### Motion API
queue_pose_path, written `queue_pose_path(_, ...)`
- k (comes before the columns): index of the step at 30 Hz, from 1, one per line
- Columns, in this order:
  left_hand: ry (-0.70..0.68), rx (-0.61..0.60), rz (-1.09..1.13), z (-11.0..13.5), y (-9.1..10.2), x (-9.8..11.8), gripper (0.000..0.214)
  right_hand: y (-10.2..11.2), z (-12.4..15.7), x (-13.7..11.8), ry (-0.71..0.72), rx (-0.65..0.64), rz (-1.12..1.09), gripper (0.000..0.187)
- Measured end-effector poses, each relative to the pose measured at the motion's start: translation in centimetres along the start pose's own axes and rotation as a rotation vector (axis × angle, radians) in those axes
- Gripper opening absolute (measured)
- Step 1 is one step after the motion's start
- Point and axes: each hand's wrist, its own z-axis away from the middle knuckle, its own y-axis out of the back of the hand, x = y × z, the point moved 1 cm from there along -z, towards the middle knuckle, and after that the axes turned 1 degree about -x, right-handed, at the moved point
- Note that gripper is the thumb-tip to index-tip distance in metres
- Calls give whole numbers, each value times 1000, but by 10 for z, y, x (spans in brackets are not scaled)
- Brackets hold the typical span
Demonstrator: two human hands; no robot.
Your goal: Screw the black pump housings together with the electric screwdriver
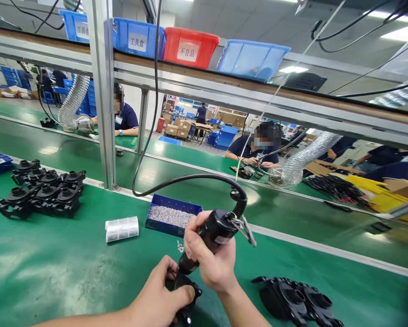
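Note:
My right hand is wrapped round a black electric screwdriver, held tilted with its cable at the upper end. The screwdriver's lower end meets a black plastic part, and its tip is hidden. Around that part, near the bottom of the view, my left hand is closed with the thumb across it. Just behind my hands stands a blue tray full of small silvery screws. A few loose small pieces lie on the green table in front of the tray.
Several black plastic housings sit at the left; more housings lie at the right. A roll of labels rests left of the tray. An aluminium post and a black cable rise behind. Co-workers sit across the conveyor.

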Motion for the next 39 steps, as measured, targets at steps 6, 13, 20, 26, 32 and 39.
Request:
queue_pose_path(6, -46, 13, -2, -2, 0, -3, 34, -2, 3, -2, 40, 65, 54, 27)
queue_pose_path(13, -103, 10, -18, -4, -1, -5, 35, -4, 11, -2, 125, 190, 128, 18)
queue_pose_path(20, -99, -70, -77, -10, -2, -9, 56, 24, 13, -14, 185, 277, 114, 25)
queue_pose_path(26, -454, 2, -702, -30, 40, 15, 37, 113, 1, 5, 241, 336, 940, 29)
queue_pose_path(32, -474, -5, -1298, -47, 49, 20, 46, 158, 1, 43, 240, 252, 1172, 41)
queue_pose_path(39, -443, 88, -1281, -52, 47, 12, 41, 124, 24, 55, 482, -136, 1308, 9)
